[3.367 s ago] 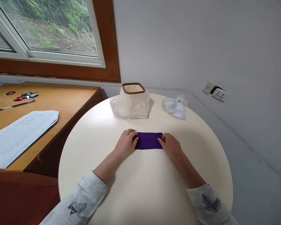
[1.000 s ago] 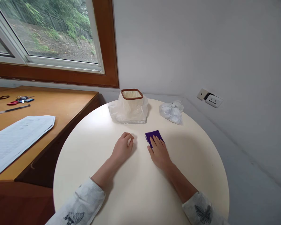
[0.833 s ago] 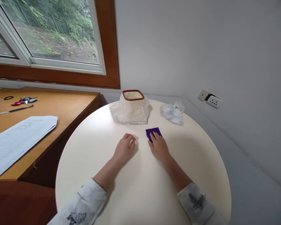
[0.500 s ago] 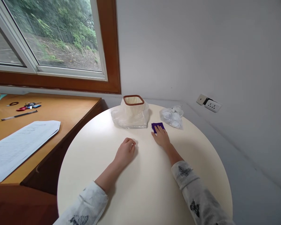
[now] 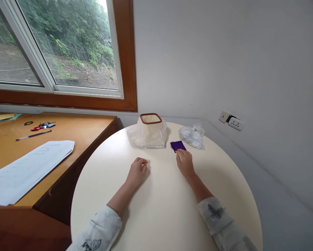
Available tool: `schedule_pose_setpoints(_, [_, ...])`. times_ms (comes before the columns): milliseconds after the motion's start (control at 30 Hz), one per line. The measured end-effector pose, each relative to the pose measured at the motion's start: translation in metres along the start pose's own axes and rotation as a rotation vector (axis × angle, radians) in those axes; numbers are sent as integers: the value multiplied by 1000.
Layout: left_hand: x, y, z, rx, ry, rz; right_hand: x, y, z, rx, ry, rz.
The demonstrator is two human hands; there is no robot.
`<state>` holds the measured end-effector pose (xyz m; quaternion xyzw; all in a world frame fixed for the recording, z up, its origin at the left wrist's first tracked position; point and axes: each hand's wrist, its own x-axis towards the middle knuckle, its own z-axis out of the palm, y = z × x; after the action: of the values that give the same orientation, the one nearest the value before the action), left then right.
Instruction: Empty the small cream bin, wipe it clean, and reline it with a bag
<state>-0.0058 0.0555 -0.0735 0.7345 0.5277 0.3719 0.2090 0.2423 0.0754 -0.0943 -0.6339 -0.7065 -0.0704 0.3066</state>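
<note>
A folded purple cloth (image 5: 177, 145) lies flat on the round cream table (image 5: 156, 209). My right hand (image 5: 185, 163) is at the cloth's near edge, fingertips close together over its corner; whether they pinch it is hidden. To the left, my left hand (image 5: 137, 170) rests near the table's middle, its fingers curled in with nothing visible in them. Behind the hands stands a bin (image 5: 150, 129) with a brown rim, lined with a clear plastic bag. At the back right lies a clear bag (image 5: 192, 136) of whitish crumpled items.
On the left, a wooden desk (image 5: 93, 122) holds papers (image 5: 36, 170), a pen (image 5: 33, 135) and keys (image 5: 43, 125). A wall with a socket (image 5: 236, 123) and a window frame (image 5: 127, 69) stand behind the table.
My right hand has drawn back from the top of the purple cloth to its near edge, baring more of it. The camera view has shifted slightly. My left hand remains curled.
</note>
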Motion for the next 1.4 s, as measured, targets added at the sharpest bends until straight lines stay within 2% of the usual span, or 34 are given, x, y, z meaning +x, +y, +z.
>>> schedule_pose_setpoints(233, [-7,5,-3,23,-27,28,-55,-17,-29,140,25,-124])
schedule_pose_setpoints(333, [-16,8,-11,62,-89,63,-64,-16,-36,152,-27,-107])
schedule_pose_setpoints(467, [-28,8,-18,224,-187,190,-72,-17,-38,131,-133,-109])
schedule_pose_setpoints(800, [-36,-2,-3,482,-360,206,-75,-22,-41,-76,-490,-70])
schedule_pose_setpoints(1133, [-34,-2,3,600,-396,191,-71,-25,-44,-152,-593,-32])
schedule_pose_setpoints(1400, [-33,-1,3,608,-414,184,-70,-26,-45,-149,-603,-35])
